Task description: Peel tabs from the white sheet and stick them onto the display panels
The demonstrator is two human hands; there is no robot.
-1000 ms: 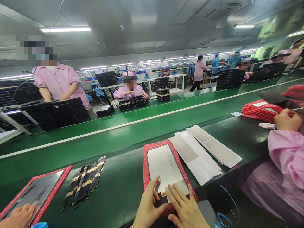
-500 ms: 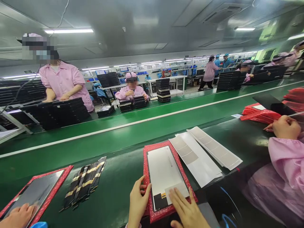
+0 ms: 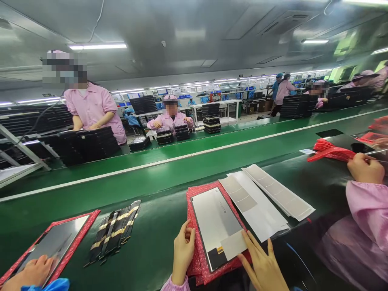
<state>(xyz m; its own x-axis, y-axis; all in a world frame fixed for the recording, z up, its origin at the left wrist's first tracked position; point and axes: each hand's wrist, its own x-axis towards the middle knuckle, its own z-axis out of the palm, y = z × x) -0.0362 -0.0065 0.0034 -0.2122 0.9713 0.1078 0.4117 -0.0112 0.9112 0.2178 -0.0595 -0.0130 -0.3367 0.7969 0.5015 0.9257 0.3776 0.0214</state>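
Observation:
A flat display panel (image 3: 215, 214) lies with its white back up on red bubble-wrap bags (image 3: 194, 258). A pale grey rectangular sheet (image 3: 235, 244) covers its lower right part, next to a small yellow label. My right hand (image 3: 263, 262) has its fingers stretched out at the panel's lower right edge, touching the corner of the grey sheet. My left hand (image 3: 184, 246) is beside the panel's left edge, its fingers curled in and thumb near them, with nothing visible in the grip. To the right lie white backing sheets (image 3: 260, 218) with grey rectangular stickers (image 3: 275, 192).
Thin black strips with gold bands (image 3: 113, 230) lie in a pile on the left. Beyond them, a co-worker's hand (image 3: 36, 268) rests on another panel (image 3: 60, 242). A pink-sleeved co-worker (image 3: 370, 210) works at right by red bags (image 3: 330, 150). A green conveyor (image 3: 188, 165) runs behind.
My right hand has moved from lying on the grey sheet to the panel's right edge. The panel has turned slightly, its lower end going right. My left hand's fingers have curled in.

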